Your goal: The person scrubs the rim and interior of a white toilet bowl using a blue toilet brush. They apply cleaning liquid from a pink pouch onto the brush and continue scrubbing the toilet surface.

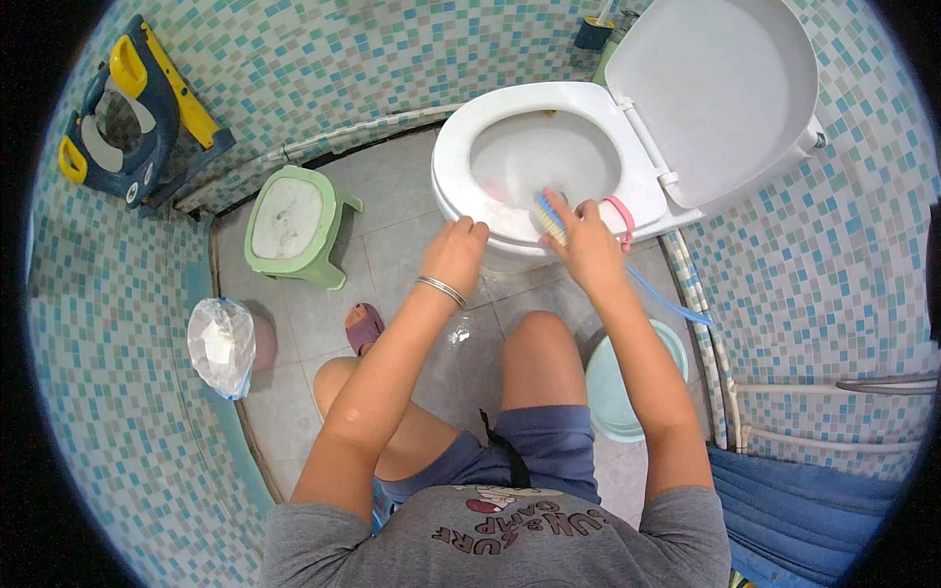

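Observation:
My right hand [590,246] grips a small scrub brush [551,218] with a blue back and pale bristles. The bristles are at the near inner edge of the white toilet seat [459,132], close to the bowl opening. My left hand [454,253], its fingers curled, is at the seat's near left edge; its thumb side is hidden, so I cannot tell whether it grips the seat. A pink strap [621,219] loops over the seat right of my right hand. The toilet lid [713,95] is raised, and the toilet bowl [540,151] shows inside the seat ring.
A green step stool [287,217] stands at the left, with a bag-lined waste bin [220,345] nearer me. A folded child's toilet seat [132,125] is by the far left wall. Below my right forearm sits a light blue basin [614,397]. Pipes [717,353] run along the right wall.

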